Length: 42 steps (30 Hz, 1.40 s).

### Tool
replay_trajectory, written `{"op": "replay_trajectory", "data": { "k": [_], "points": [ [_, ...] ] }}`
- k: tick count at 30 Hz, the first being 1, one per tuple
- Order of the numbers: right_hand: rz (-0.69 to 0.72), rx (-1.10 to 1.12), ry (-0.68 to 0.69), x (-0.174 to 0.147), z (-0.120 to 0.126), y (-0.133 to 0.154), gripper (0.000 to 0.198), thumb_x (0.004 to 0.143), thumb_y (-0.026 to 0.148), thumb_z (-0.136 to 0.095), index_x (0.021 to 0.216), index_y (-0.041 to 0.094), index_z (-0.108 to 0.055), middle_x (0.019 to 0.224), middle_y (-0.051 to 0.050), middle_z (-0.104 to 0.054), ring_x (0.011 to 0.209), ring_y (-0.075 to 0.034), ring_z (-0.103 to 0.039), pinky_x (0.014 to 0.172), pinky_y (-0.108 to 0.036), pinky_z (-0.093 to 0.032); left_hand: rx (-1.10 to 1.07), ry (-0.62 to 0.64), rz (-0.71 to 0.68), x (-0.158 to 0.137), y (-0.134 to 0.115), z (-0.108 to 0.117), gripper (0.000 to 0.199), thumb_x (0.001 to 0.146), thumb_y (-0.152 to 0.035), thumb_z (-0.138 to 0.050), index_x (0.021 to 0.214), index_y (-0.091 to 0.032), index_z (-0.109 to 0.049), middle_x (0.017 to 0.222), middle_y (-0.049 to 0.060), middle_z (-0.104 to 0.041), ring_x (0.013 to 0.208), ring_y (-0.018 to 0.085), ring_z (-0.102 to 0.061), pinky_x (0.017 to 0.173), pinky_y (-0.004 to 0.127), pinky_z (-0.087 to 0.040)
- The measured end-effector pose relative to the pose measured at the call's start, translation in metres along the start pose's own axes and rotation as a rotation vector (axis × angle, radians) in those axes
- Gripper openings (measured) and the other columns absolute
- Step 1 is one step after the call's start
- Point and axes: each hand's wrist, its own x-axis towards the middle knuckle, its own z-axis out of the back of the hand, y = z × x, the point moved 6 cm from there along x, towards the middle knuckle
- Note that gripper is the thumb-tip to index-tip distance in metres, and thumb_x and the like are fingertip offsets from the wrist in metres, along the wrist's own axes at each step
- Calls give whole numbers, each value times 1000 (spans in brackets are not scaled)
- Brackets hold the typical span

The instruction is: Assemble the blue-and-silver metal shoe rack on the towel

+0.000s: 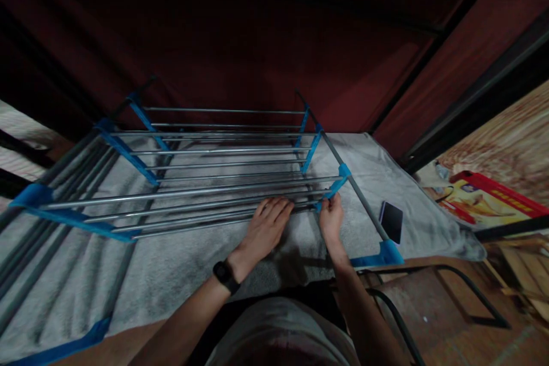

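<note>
A rack of grey metal rods [193, 190] and blue plastic brackets [143, 169] lies on its side on a grey cloth. My left hand [266, 223], with a black watch [226, 276] on its wrist, is closed over the front rods near their right ends; its thumb is hidden. Just to the right, my right hand [331, 218] pinches the lower end of a blue bracket [338, 181], where the rod ends meet it. This bracket sits on a long grey side tube [364, 206], whose near end carries a blue foot piece [390, 253].
The cloth [412, 211] covers the surface under the rack. On it lies a dark phone [392, 222], right of the side tube. A red and yellow package [484, 197] is further right. A metal-framed chair [429, 297] stands at lower right, and a dark red panel [240, 40] rises behind.
</note>
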Motion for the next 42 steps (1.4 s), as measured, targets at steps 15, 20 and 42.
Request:
{"op": "replay_trajectory", "data": {
  "k": [15,20,42],
  "points": [
    [-25,128,-46,8,7,-12,39,72,35,-60,108,19,-56,90,-3,-60,82,-20,-58,87,-40,-49,-132,-962,1265,-259,197,83,64,88,-22,-56,150,-19,-39,154,16,-47,140,25,-49,118,44,-42],
    [37,206,-76,7,13,5,48,75,33,-60,120,19,-58,104,-6,-63,95,-21,-61,98,-43,-48,-266,-945,1150,-224,213,98,65,94,-21,-49,157,-16,-33,161,14,-43,148,21,-43,122,37,-38],
    [-19,289,-68,3,7,4,50,72,29,-62,120,19,-55,103,-4,-61,97,-21,-59,96,-40,-47,-310,-1047,1118,-240,223,84,71,84,-4,-42,155,-14,-40,159,14,-47,146,21,-46,124,37,-37]
  ]
}}
